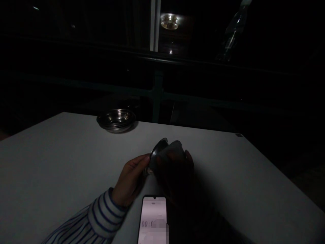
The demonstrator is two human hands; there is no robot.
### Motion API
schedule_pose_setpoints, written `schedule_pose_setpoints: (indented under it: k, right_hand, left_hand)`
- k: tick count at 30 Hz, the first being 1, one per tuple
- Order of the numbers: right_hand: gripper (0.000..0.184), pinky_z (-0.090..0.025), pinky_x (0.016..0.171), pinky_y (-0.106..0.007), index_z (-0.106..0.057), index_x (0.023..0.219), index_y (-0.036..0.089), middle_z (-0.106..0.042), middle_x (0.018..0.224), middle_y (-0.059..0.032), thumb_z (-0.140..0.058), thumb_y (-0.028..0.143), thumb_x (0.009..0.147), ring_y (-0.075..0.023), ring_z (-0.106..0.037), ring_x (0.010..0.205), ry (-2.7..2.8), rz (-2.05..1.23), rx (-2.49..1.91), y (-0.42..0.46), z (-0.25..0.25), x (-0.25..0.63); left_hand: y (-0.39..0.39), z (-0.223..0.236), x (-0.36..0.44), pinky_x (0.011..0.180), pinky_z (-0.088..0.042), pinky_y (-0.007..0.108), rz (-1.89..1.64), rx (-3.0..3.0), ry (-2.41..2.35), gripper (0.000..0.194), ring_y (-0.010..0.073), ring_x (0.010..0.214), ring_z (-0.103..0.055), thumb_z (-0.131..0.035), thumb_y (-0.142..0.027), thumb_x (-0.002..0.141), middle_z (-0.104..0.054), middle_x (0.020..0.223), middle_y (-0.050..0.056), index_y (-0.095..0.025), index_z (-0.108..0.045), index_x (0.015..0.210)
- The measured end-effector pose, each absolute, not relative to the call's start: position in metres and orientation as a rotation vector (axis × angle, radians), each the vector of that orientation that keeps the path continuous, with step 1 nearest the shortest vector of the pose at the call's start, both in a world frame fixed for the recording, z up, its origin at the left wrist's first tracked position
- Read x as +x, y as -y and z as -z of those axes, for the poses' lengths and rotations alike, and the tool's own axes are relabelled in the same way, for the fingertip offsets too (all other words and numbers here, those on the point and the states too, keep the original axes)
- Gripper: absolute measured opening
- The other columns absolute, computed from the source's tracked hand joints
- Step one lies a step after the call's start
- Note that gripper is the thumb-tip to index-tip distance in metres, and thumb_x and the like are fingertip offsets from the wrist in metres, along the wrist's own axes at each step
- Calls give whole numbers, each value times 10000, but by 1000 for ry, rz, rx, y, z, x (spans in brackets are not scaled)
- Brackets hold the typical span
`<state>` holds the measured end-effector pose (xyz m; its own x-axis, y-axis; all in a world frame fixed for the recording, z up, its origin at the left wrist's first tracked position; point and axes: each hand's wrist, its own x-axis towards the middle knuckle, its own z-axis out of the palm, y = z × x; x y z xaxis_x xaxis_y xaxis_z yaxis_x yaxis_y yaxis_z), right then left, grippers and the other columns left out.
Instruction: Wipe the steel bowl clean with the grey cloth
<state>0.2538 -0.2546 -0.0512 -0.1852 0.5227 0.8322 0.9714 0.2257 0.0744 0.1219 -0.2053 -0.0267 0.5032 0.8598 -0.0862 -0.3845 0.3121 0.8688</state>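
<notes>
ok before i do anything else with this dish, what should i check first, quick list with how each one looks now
1. Left hand grip on the metal dish: ok, the thumb is at its edge.
2. Right hand grip on the grey piece, perhaps a cloth: cannot tell, the fingers are mostly in shadow.
3. Dish surface free of marks: cannot tell, too dark and partly covered.
4. Stacked metal bowls upright on the table, apart from the hands: ok.
5. Phone lit: ok.
6. Light on the work: not ok, the right hand is nearly black.
</notes>
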Motion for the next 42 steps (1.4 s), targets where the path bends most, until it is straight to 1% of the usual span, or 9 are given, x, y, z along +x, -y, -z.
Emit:
schedule_pose_setpoints:
  k: [2, 6, 11, 14, 20, 24, 31, 38, 42]
  right_hand:
    - [333, -260, 1021, -492, -467, 1139, 217, -586, 1064, -88, -517, 230, 810, -225, -462, 1104, 1842, 812, -1334, 252, 53, 252]
    - [327, -340, 969, -429, -494, 1125, 273, -592, 1066, -44, -524, 193, 809, -210, -461, 1104, 1888, 834, -1333, 254, 54, 250]
    - [389, -340, 963, -434, -467, 1188, 177, -539, 1170, -97, -521, 252, 810, -238, -413, 1152, 2036, 800, -1321, 259, 47, 248]
    - [395, -339, 960, -424, -441, 1206, 183, -529, 1170, -100, -499, 239, 819, -233, -406, 1155, 2011, 851, -1343, 257, 48, 248]
    - [362, -420, 804, -396, -451, 1166, 151, -513, 1118, -138, -479, 275, 827, -249, -470, 1034, 1855, 885, -1422, 255, 55, 252]
    - [373, -370, 872, -430, -475, 1170, 181, -529, 1100, -101, -512, 273, 811, -236, -456, 1032, 1930, 931, -1350, 255, 52, 249]
    - [366, -410, 786, -395, -474, 1168, 149, -524, 1093, -124, -469, 294, 833, -237, -474, 987, 1868, 805, -1415, 241, 53, 258]
    - [303, -332, 914, -451, -544, 1099, 211, -561, 1056, -60, -516, 228, 798, -225, -461, 1008, 2041, 906, -1244, 246, 61, 245]
    - [387, -369, 870, -427, -504, 1161, 155, -546, 1063, -101, -543, 246, 787, -232, -466, 1006, 1853, 856, -1375, 242, 55, 252]
  left_hand:
    - [205, 29, 120, 737, -476, 335, -896, 931, -600, 223, 204, 808, -631, -597, -273, 747, -710, 864, 61, -159, -681, 919]
    - [204, 31, 117, 724, -475, 298, -915, 891, -563, 165, 178, 795, -626, -577, -243, 769, -708, 842, 45, -156, -689, 855]
    - [202, 29, 114, 691, -478, 288, -907, 834, -542, 155, 170, 760, -623, -572, -226, 776, -704, 789, 35, -156, -680, 862]
    - [202, 28, 112, 678, -473, 268, -921, 812, -520, 141, 157, 739, -619, -574, -222, 777, -700, 761, 27, -156, -679, 844]
    - [203, 28, 113, 634, -469, 256, -942, 839, -505, 151, 155, 686, -618, -574, -240, 777, -695, 718, 33, -143, -685, 809]
    - [196, 25, 115, 609, -459, 226, -941, 891, -519, 149, 144, 696, -617, -583, -234, 773, -691, 701, 31, -137, -688, 815]
    - [188, 28, 114, 706, -470, 260, -946, 965, -568, 203, 154, 746, -624, -592, -267, 770, -705, 798, 53, -135, -692, 887]
    - [193, 30, 116, 697, -480, 280, -941, 879, -587, 232, 177, 764, -632, -585, -278, 771, -705, 862, 66, -149, -686, 936]
    - [199, 26, 123, 688, -481, 259, -915, 837, -549, 226, 175, 800, -627, -564, -256, 787, -701, 892, 67, -146, -682, 945]
